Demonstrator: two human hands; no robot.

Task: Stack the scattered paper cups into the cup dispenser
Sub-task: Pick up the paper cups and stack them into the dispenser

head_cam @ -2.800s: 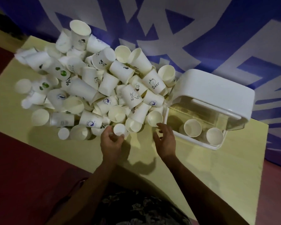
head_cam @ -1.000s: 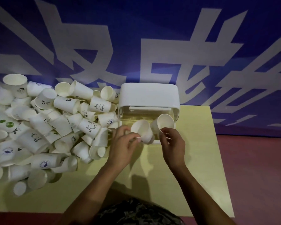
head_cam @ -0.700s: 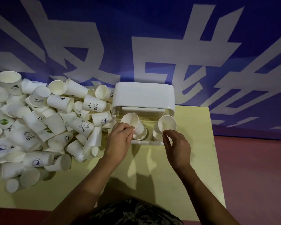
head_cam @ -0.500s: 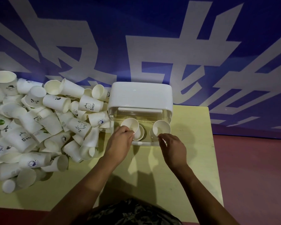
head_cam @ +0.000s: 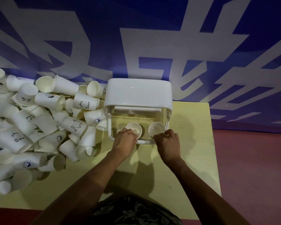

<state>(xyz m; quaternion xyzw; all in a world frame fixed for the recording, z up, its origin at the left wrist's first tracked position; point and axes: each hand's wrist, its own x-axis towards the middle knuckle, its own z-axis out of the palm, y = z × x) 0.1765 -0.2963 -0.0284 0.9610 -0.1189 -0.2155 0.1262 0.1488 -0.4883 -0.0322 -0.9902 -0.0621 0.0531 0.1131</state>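
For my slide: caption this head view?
Both hands seat paper cups in the clear cup dispenser beside a scattered pile.

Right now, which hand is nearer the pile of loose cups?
Left. The left hand holds a cup in the dispenser, beside the pile. The right hand holds the other cup, farther from the pile.
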